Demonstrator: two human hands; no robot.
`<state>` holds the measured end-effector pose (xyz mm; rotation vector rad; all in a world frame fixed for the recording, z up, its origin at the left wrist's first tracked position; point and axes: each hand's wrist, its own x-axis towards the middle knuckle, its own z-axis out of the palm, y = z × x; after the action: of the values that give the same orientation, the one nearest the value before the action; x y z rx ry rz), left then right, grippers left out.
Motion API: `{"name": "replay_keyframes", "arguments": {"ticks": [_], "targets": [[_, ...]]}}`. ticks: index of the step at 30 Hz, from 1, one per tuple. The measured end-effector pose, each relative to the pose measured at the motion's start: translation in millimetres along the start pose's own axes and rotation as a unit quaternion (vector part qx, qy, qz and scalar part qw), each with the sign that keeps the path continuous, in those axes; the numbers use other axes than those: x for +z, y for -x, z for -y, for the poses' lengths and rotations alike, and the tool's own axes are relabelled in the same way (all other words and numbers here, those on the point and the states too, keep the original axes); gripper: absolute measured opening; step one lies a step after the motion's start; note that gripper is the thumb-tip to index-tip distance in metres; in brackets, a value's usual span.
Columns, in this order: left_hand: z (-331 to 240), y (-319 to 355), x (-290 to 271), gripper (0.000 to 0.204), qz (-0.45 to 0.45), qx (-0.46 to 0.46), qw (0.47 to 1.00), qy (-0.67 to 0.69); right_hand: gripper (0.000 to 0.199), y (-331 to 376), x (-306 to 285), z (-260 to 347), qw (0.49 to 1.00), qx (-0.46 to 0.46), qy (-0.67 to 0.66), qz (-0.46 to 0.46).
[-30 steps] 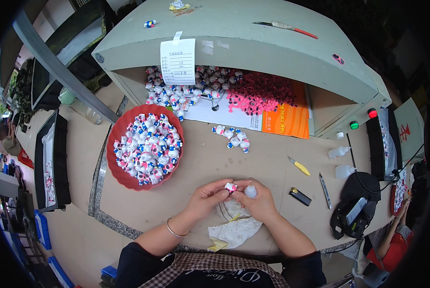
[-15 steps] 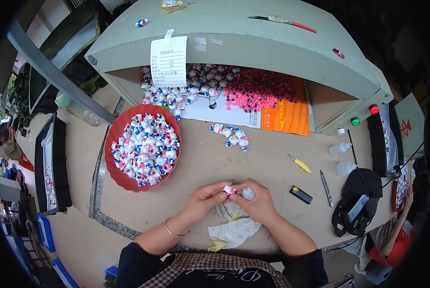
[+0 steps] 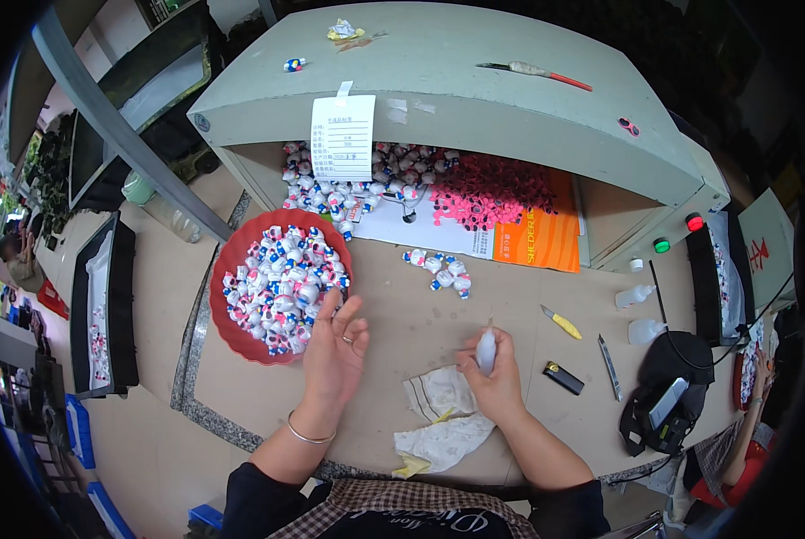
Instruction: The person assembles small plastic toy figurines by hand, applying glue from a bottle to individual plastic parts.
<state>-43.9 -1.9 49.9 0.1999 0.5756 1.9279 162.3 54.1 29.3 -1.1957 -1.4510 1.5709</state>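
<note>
At the right rim of a scalloped red bowl (image 3: 220, 301), my left hand (image 3: 335, 350) is raised with its fingers apart and nothing in them. Small white, blue and pink figurines (image 3: 281, 283) fill the bowl in a heap. My right hand (image 3: 497, 377) is closed around a small white squeeze bottle (image 3: 486, 350) whose thin needle tip points up. Below and between my hands lie white cloths (image 3: 443, 440) with yellow patches. Farther off on the table is a small cluster of figurines (image 3: 438, 272).
A shelf unit (image 3: 474, 108) at the back holds more figurines and a pile of pink pieces (image 3: 483, 198). On the right lie a yellow-handled knife (image 3: 562, 323), a black lighter (image 3: 563, 377), a slim craft knife (image 3: 610, 366), two bottles (image 3: 641, 331) and a black bag (image 3: 685, 377).
My left hand has left my right hand, moved up and left to the bowl and opened. The pink and white figurine has gone from my fingers. My right hand has shifted slightly right, keeping the bottle.
</note>
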Motion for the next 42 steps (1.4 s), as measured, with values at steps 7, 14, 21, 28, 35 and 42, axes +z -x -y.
{"name": "replay_keyframes", "arguments": {"ticks": [7, 14, 21, 28, 35, 42], "targets": [[33.3, -37.5, 7.4, 0.029, 0.109, 0.069, 0.801, -0.585, 0.041, -6.0, -2.9, 1.0, 0.996, -0.063, -0.049, -0.029], [57.9, -100.3, 2.3, 0.025, 0.151, 0.321, 0.442, -0.824, 0.040, -10.9, -1.3, -3.4, 0.997, -0.052, -0.053, -0.012], [48.5, -77.2, 0.9, 0.016, 0.128, 0.320, 0.466, -0.815, 0.038, -10.8, -3.1, 0.5, 0.989, -0.019, -0.133, -0.056], [37.7, 10.5, -4.6, 0.020, 0.092, -0.185, 0.898, -0.388, 0.024, -3.6, -13.2, 9.8, 0.995, -0.019, -0.097, -0.026], [45.9, 17.4, -13.6, 0.033, 0.093, -0.228, 0.931, -0.271, 0.019, 7.8, -36.8, 52.7, 0.991, 0.004, -0.124, 0.042], [45.8, 15.1, -15.8, 0.036, 0.093, -0.215, 0.914, -0.331, 0.020, 13.6, -17.1, 17.6, 0.984, -0.078, -0.154, 0.035]]}}
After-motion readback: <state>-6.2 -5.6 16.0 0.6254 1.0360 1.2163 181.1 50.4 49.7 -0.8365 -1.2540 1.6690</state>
